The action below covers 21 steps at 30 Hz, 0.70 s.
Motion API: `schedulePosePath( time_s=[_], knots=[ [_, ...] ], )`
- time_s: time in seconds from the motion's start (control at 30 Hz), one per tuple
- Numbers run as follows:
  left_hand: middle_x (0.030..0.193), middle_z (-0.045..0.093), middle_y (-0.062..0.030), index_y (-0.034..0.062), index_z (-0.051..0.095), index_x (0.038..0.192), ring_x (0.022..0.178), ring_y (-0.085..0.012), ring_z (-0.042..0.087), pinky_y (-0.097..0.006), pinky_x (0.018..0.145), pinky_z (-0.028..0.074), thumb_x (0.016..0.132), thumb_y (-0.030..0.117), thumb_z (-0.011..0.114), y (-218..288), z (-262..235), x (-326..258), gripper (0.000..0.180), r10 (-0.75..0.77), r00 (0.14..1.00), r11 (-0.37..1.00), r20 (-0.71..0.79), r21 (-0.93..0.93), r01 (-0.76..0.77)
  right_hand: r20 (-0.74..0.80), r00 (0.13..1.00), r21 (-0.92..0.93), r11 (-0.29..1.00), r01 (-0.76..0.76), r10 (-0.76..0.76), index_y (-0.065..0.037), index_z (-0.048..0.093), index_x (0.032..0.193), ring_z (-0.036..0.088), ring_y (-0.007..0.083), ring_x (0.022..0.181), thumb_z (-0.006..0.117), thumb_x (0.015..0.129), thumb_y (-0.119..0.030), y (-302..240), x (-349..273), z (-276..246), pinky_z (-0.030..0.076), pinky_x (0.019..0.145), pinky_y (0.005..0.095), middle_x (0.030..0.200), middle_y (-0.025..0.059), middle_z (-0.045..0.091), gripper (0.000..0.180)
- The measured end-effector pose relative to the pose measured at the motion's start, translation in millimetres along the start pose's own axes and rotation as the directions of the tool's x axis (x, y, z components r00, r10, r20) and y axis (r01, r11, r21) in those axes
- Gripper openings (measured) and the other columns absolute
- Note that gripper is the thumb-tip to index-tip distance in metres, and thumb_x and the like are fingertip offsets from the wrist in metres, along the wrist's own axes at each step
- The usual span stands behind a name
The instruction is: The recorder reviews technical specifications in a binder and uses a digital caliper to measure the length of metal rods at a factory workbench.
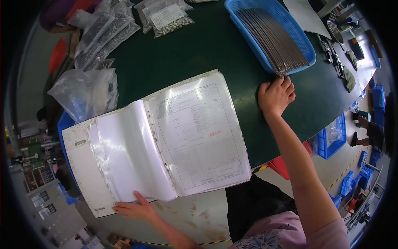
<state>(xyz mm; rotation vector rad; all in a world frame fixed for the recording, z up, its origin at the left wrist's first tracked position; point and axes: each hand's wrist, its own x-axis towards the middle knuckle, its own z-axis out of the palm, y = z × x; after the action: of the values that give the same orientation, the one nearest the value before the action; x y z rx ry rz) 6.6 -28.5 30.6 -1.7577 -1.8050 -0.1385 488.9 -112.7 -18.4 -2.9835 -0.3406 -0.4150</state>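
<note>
An open binder (78,166) lies tilted over the near edge of a dark green table. Clear sleeves fill it, and the right-hand sheet (199,137) carries a printed drawing with a small red mark. Fingers stretched, my left hand (134,208) lies on the binder's lower edge, below the curled sleeves (128,153). Beyond the binder, at the upper right, a blue basket (255,47) holds many long thin metal rods (271,39). My right hand (278,96) is at the basket's near rim with fingers bent; a small shiny bit shows at the fingertips, too small to name.
Clear bags of metal parts (110,31) are piled at the upper left, with a bag of small fittings (170,23) beside them. An empty-looking plastic bag (89,93) sits by the binder. Tools (331,54) lie at the right. A blue crate (331,137) and a red stool (280,166) stand below the table.
</note>
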Motion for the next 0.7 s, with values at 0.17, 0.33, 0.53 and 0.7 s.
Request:
schedulePosePath(
  time_s=[0.17, 0.33, 0.53, 0.7],
  knots=[
    [0.145, 0.010, -0.0293, 0.0016, 0.014, 0.142, 0.135, -0.0417, 0.015, -0.055, 0.103, 0.020, 0.094, 0.048, 0.030, 29, -17, -5, 0.068, 0.032, 0.997, 0.981, 0.073, 0.189, -0.046, -0.030, 1.000, -0.008, 1.000, 0.007, -0.008, 0.002, 0.049, 0.107, 0.036, 0.0322, 0.115, 0.048, 0.076, -0.029, 8, 3, 2, 0.026, 0.095, 0.0467, 0.123, 0.0157, 0.043, 0.043],
    [0.144, 0.014, -0.0278, 0.0010, 0.024, 0.139, 0.132, -0.0431, 0.020, -0.056, 0.103, 0.019, 0.096, 0.043, 0.026, 42, -16, -9, 0.061, 0.006, 1.000, 0.998, 0.016, 0.057, -0.007, 0.016, 1.000, -0.004, 1.000, -0.005, 0.005, 0.002, 0.049, 0.108, 0.036, 0.0323, 0.116, 0.047, 0.077, -0.029, 2, 2, -4, 0.026, 0.095, 0.0462, 0.124, 0.0159, 0.042, 0.044],
    [0.122, 0.051, -0.0239, -0.0044, 0.040, 0.127, 0.109, -0.0397, 0.053, -0.053, 0.098, 0.032, 0.093, 0.041, 0.035, 113, -95, -49, 0.057, 0.277, 0.946, 0.276, -0.169, -0.929, -0.247, 0.042, 0.999, -0.032, 0.999, -0.001, 0.002, 0.002, 0.049, 0.111, 0.035, 0.0327, 0.117, 0.047, 0.077, -0.029, 0, 1, -4, 0.025, 0.096, 0.0465, 0.125, 0.0163, 0.042, 0.046],
    [0.129, 0.046, -0.0233, 0.0102, 0.048, 0.126, 0.119, -0.0389, 0.045, -0.047, 0.094, 0.038, 0.083, 0.017, 0.050, 169, -128, -98, 0.044, 0.782, 0.623, 0.201, -0.037, -0.930, -0.307, 0.012, 1.000, 0.013, 1.000, -0.009, 0.009, 0.002, 0.049, 0.111, 0.036, 0.0326, 0.117, 0.046, 0.077, -0.029, 3, 2, -1, 0.026, 0.095, 0.0467, 0.124, 0.0161, 0.043, 0.045]
  ],
)
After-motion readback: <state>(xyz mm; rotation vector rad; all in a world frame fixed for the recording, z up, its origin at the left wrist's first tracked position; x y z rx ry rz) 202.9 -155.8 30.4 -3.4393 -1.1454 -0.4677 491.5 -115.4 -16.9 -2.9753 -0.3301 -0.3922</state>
